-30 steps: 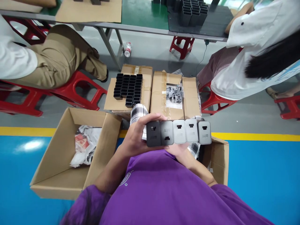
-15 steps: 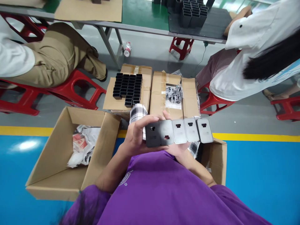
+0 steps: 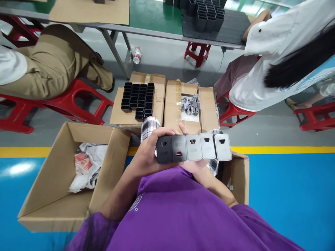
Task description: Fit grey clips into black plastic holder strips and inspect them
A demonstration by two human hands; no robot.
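In front of my chest is a side-by-side row of several dark rectangular housings (image 3: 193, 150), their rounded end faces turned up towards me. Each face has a small notched cut-out; the second from the left has its cut-out at the bottom, the others near the top. The faces at right look pale with glare. My left hand (image 3: 150, 150) is closed round the left end, thumb above and fingers below. Under and behind the middle of the row, my right hand (image 3: 195, 166) grips it, its fingers mostly hidden by the housings.
More black housings (image 3: 138, 99) stand in rows on a closed carton. Beside it, another carton (image 3: 172, 104) has bagged parts in its opening. An open carton (image 3: 104, 170) at left holds crumpled bags; another (image 3: 239, 177) sits at right. Seated people flank a green table (image 3: 154, 17).
The housings and my hands sit slightly further left in view, as does the whole background. Less glare shows on the second housing's face. Both hands keep their hold.
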